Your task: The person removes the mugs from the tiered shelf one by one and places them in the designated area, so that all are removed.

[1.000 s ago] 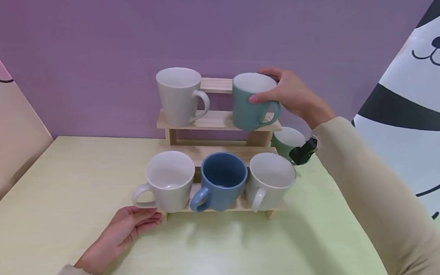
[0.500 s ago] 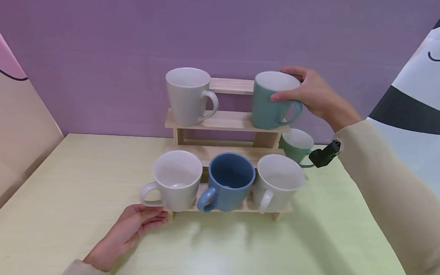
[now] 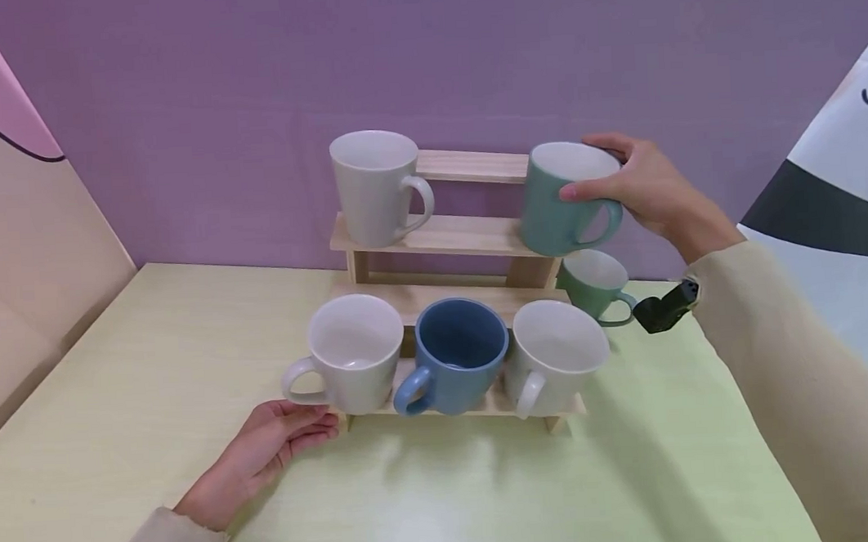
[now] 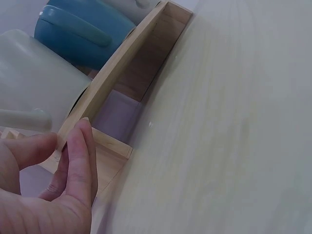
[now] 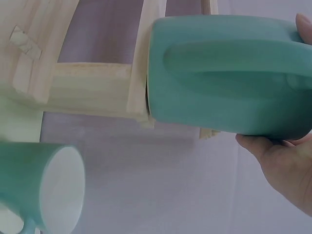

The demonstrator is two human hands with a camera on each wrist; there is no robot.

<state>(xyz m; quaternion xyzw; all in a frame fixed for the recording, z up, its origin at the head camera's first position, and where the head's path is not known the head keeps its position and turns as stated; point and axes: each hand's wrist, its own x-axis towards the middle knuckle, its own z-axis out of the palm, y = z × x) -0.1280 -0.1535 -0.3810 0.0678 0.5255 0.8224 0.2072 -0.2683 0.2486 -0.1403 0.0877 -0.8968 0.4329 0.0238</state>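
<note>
My right hand grips a teal mug by its rim, thumb in front and fingers behind. The mug stands at the right end of the upper shelf of a wooden tiered rack, partly past the end, its handle to the right. In the right wrist view, the teal mug's base meets the shelf board. My left hand pinches the rack's front left corner between thumb and fingers, also plain in the left wrist view. Above it sits a white mug, handle to the left.
A blue mug and another white mug share the lowest shelf. A greyish-white mug stands at the upper shelf's left. Behind the rack's right side, a green mug rests on the table, before a purple wall.
The teal mug has slid right along the upper shelf in my right hand, from over the board to partly past its end. My left hand stays at the rack's corner; the view has shifted slightly.
</note>
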